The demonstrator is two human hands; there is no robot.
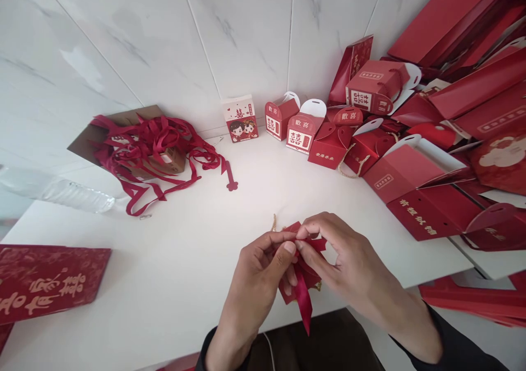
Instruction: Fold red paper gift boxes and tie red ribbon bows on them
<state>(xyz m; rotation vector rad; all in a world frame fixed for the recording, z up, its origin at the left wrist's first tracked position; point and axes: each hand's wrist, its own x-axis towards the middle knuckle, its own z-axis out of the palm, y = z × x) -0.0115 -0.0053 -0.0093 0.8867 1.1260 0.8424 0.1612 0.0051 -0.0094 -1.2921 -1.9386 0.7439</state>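
Observation:
A small red gift box (288, 294) with a gold cord handle lies at the table's front edge, mostly covered by my hands. A dark red ribbon (303, 300) runs over it, one tail hanging down toward me. My left hand (263, 267) pinches the ribbon between thumb and fingers above the box. Thumb and index finger of my right hand (341, 256) are closed on the ribbon at the same spot, where it bunches together. The fingers hide the exact shape of the bunched part.
A cardboard box (158, 163) spills red ribbons onto the white table (205, 239). Several red gift boxes (301, 132) stand along the wall, piled higher at right. A plastic bottle (78, 194) lies at left, above a red bag (53, 283). A red tag (232, 176) lies mid-table.

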